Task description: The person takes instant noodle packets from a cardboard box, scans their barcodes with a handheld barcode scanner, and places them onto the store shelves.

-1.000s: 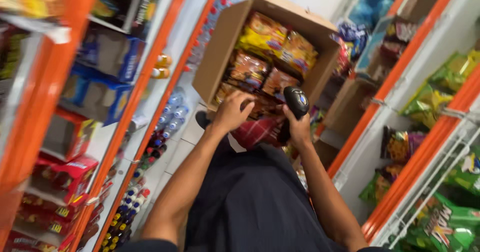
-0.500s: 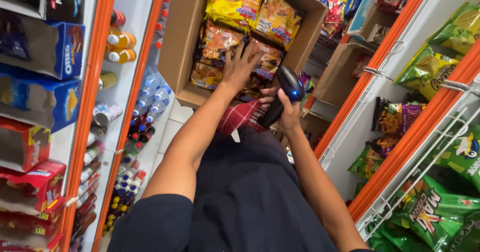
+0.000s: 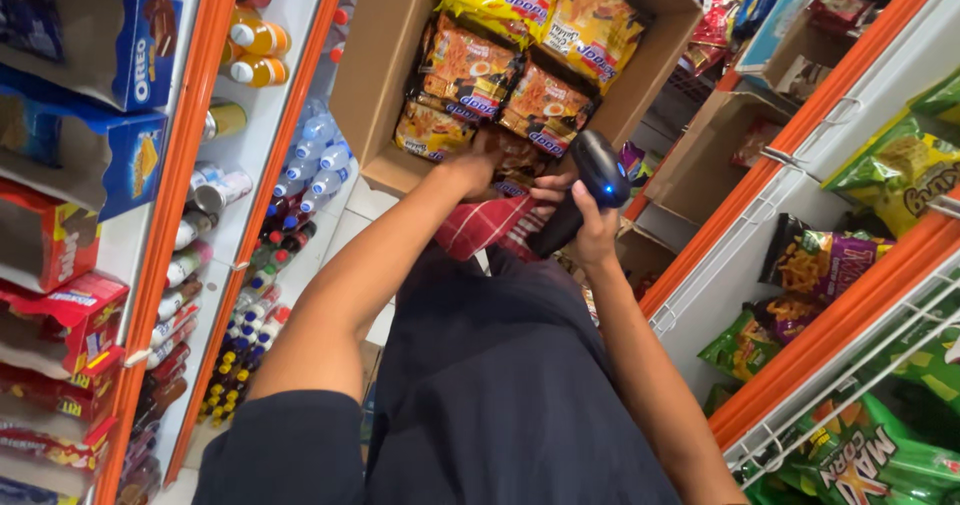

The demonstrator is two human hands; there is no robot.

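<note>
two hands at an open carton of snack packets

the person stands in a narrow shop aisle and looks down along the own body, which is covered by a dark garment [image 3: 500,395]. in front there is an open cardboard box [image 3: 385,60], and it is full of yellow and orange snack packets [image 3: 470,65] that lie flat in rows.

the left hand [image 3: 478,165] reaches to the near edge of the box. its fingers go down among the packets at the lower row, and they are partly hidden there, so it is not possible to tell if the hand is closed on a packet or only touches it.

the right hand [image 3: 585,230] is just beside the left one, at the near right corner of the box. its fingers are wrapped tight around the handle of a black handheld scanner [image 3: 590,180]. the head of the scanner is tilted toward the packets, and a small blue light shows on it.

under both hands lies a red checked cloth [image 3: 485,227], between the box and the dark garment.

on the left side there are orange-edged shelves [image 3: 200,165] with blue biscuit boxes [image 3: 110,95], red boxes [image 3: 70,305], and many small bottles [image 3: 300,175] lower down near the floor. on the right side, other shelves hold green and yellow chip bags [image 3: 880,175], and a second, smaller cardboard box [image 3: 710,155] stands near the first one.
</note>
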